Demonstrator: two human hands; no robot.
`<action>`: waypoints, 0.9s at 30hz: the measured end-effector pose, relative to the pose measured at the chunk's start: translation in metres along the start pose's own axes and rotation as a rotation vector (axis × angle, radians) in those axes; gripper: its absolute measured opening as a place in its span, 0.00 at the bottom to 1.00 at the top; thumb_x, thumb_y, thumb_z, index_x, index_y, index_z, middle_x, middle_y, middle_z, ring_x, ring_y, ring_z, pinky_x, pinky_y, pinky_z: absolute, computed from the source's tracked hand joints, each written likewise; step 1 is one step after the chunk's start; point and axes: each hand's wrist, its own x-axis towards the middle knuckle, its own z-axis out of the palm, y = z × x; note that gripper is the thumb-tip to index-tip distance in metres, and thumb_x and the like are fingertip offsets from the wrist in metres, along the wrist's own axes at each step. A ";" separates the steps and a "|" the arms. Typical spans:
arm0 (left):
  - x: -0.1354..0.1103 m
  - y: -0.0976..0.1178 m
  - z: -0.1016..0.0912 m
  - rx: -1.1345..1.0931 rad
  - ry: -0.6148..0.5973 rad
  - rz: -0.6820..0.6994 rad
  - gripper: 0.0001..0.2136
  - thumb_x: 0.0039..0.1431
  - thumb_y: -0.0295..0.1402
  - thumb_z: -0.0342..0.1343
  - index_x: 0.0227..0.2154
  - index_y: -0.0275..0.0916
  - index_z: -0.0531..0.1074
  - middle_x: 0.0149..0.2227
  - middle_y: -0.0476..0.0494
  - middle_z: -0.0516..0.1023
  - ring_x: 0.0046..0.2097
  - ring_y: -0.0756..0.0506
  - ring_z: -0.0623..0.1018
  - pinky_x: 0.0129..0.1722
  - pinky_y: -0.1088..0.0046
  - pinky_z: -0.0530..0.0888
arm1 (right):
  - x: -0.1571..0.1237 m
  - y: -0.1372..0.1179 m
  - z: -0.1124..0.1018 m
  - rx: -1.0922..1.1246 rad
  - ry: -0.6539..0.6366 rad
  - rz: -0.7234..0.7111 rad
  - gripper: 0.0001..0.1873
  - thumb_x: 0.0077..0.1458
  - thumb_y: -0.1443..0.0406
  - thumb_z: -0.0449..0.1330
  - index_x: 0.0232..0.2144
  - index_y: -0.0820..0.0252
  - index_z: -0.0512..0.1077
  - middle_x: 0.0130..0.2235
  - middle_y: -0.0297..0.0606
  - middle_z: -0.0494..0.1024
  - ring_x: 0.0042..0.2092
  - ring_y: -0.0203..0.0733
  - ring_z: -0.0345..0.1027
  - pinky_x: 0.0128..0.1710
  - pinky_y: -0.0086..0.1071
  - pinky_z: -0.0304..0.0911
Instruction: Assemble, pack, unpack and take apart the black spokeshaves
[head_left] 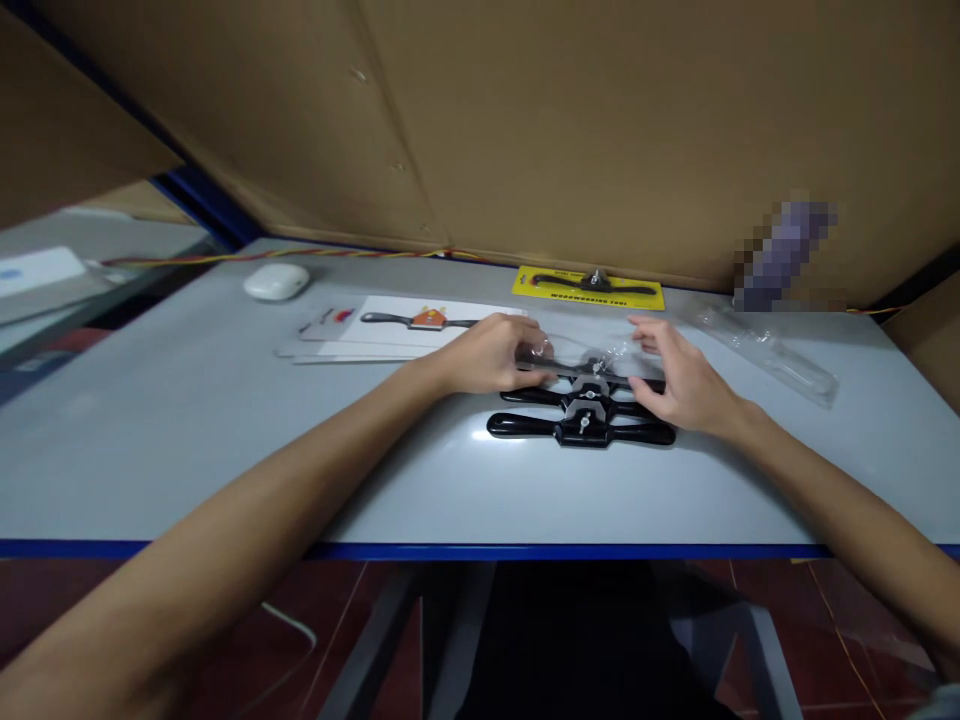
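Observation:
Three black spokeshaves lie in a close stack of rows on the table, the nearest spokeshave (585, 430) fully in sight. Over the farthest one is a clear plastic blister shell (574, 352). My left hand (495, 352) is closed on the shell's left end, thumb toward me. At the right end, my right hand (686, 378) curves round the shell, fingers on the far side and thumb on the near side. Both palms hide the ends of the shell and parts of the handles beneath. Whether the farthest spokeshave sits inside the shell I cannot tell.
Printed white backing cards (345, 335) lie left of my hands. Behind stands a yellow card with a packed spokeshave (585, 290). More clear blister shells (780, 350) rest at right. A white rounded case (276, 282), twisted wires (337, 252) and a board wall (562, 130) are farther back.

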 end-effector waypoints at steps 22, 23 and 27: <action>-0.004 -0.003 0.009 0.176 0.237 0.082 0.19 0.73 0.38 0.46 0.48 0.39 0.82 0.42 0.37 0.83 0.43 0.41 0.83 0.43 0.64 0.78 | -0.013 0.052 -0.003 -0.025 0.068 0.209 0.14 0.59 0.62 0.59 0.46 0.57 0.76 0.47 0.46 0.82 0.48 0.54 0.77 0.52 0.49 0.71; -0.004 0.000 0.010 0.179 0.294 0.085 0.20 0.74 0.38 0.45 0.48 0.40 0.82 0.41 0.37 0.83 0.43 0.41 0.83 0.43 0.65 0.78 | -0.012 0.051 -0.002 -0.035 0.079 0.197 0.15 0.59 0.62 0.60 0.47 0.58 0.77 0.48 0.47 0.81 0.50 0.55 0.76 0.54 0.50 0.70; -0.005 0.013 0.011 0.218 0.463 0.097 0.19 0.75 0.39 0.44 0.46 0.45 0.83 0.38 0.40 0.83 0.42 0.43 0.83 0.43 0.65 0.78 | -0.010 0.045 -0.002 -0.008 0.105 0.202 0.17 0.62 0.60 0.60 0.51 0.57 0.79 0.51 0.48 0.79 0.53 0.55 0.75 0.57 0.50 0.69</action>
